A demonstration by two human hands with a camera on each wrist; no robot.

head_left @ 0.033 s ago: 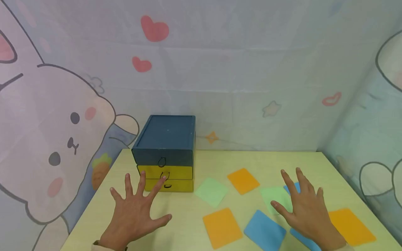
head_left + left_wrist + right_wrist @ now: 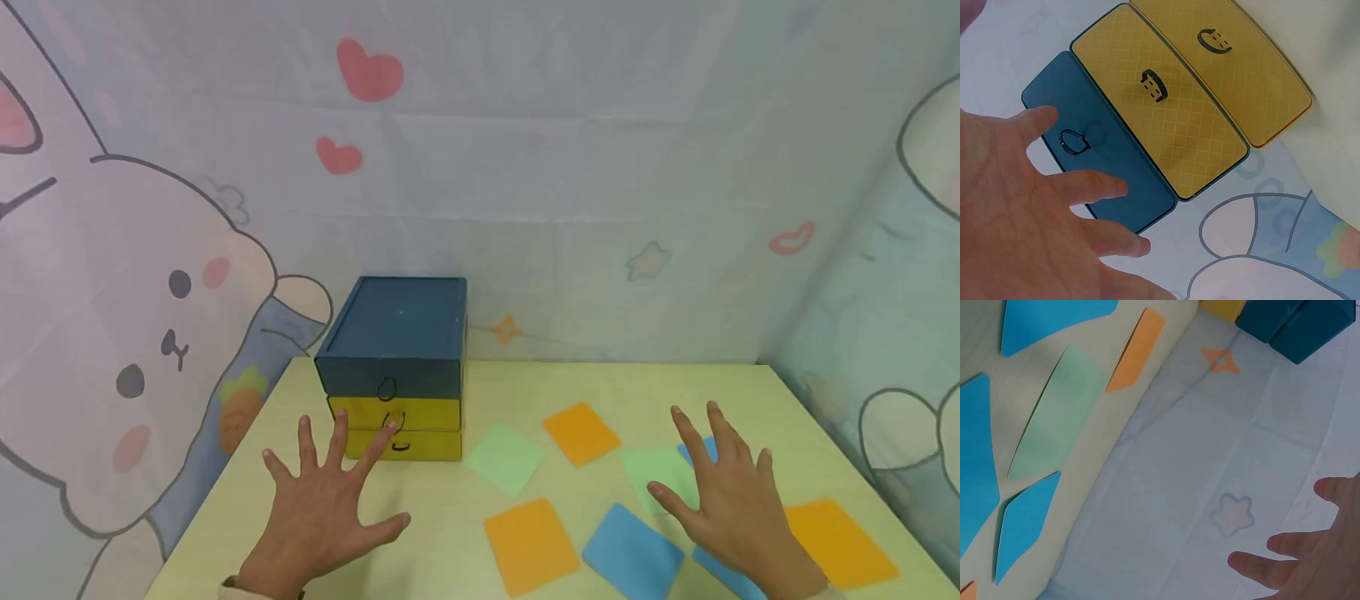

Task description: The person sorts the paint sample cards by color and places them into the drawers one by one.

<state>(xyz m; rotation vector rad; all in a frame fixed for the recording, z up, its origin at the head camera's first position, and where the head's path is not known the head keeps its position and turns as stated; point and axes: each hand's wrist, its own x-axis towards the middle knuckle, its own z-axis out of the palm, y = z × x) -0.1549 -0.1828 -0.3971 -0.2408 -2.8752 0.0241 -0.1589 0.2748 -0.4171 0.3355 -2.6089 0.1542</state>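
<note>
My left hand (image 2: pixel 318 512) hovers at the lower left with its fingers spread, in front of a small three-drawer box (image 2: pixel 397 317). The box has a dark blue top drawer (image 2: pixel 1113 181) and two yellow drawers (image 2: pixel 1160 106), each with a dark loop handle; all of them look closed. On the right, my right hand (image 2: pixel 731 500) is held over scattered paper squares, its fingers apart and holding nothing. It partly hides a green square (image 2: pixel 652 475) and two blue ones (image 2: pixel 723 571). A blue square (image 2: pixel 633 550) lies left of that hand.
Orange squares (image 2: pixel 532 546) lie at the front middle, farther back (image 2: pixel 582 434) and at the right (image 2: pixel 840 542). A green square (image 2: pixel 506 460) lies beside the box. Behind the pale table (image 2: pixel 420 517) hangs a printed cloth (image 2: pixel 570 167) with a rabbit and hearts.
</note>
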